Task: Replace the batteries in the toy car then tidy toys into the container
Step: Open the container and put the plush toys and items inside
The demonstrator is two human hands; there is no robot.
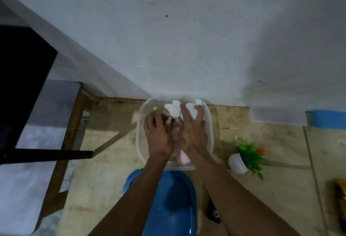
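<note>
A clear plastic container stands on the wooden table against the wall. Both my hands are inside it. My left hand presses down on the left side, near a small yellow piece. My right hand lies with spread fingers over a white soft toy. A pink toy shows under my wrists at the near wall of the container. A brownish thing between my hands is blurred. I see no toy car.
A blue lid lies just in front of the container, under my forearms. A tipped white pot with a green plastic plant lies to the right. A black object and a gold packet sit near right; a dark stand is at left.
</note>
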